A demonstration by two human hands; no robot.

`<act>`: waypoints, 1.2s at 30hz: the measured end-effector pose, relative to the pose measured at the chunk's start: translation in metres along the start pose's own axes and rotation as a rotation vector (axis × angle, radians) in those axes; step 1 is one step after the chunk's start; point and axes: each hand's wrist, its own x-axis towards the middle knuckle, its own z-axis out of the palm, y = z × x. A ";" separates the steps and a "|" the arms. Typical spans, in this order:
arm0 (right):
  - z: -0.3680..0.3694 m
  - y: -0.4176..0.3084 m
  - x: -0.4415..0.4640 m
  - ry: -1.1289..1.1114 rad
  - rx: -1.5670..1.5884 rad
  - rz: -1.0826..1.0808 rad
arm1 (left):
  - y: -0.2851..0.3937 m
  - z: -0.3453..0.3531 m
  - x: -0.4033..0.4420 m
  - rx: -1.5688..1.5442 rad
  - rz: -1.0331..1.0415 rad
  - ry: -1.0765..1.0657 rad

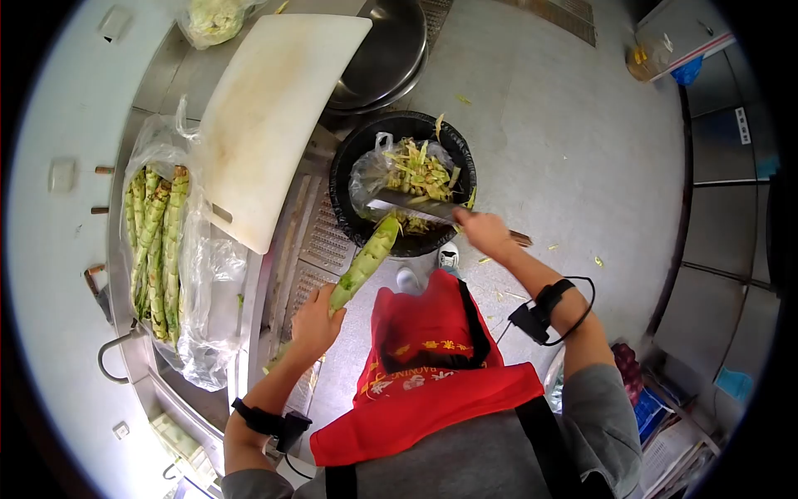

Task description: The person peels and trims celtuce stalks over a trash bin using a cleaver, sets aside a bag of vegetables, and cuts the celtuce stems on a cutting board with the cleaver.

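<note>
Green stalk (363, 264) in closed left grip (316, 321)

The back edge of the steel counter (158, 75) is bordered by a pale, smooth wall (62, 274); small square fittings (62, 175) are spaced along it; past the front edge, perforated metal panels (326, 233) are set low down, and a grey floor (573, 200), flecked with scraps, is spread beyond; a grate (557, 17) is let into its far part; the opposite side is lined with grey cabinets (719, 224); the wall near the counter's near corner is brightened by a white glare.
</note>
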 end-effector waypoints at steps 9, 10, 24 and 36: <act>-0.044 -0.082 -0.033 0.269 0.300 -0.299 | -0.011 0.017 0.009 -0.983 -0.424 -0.223; -0.044 -0.086 -0.032 0.254 0.275 -0.312 | -0.011 0.015 0.008 -1.001 -0.426 -0.233; -0.056 -0.068 -0.036 0.441 0.518 -0.270 | -0.032 0.034 0.000 -1.474 -0.421 -0.320; -0.030 -0.015 -0.037 0.325 0.693 0.007 | -0.057 0.030 -0.002 -1.250 -0.241 -0.173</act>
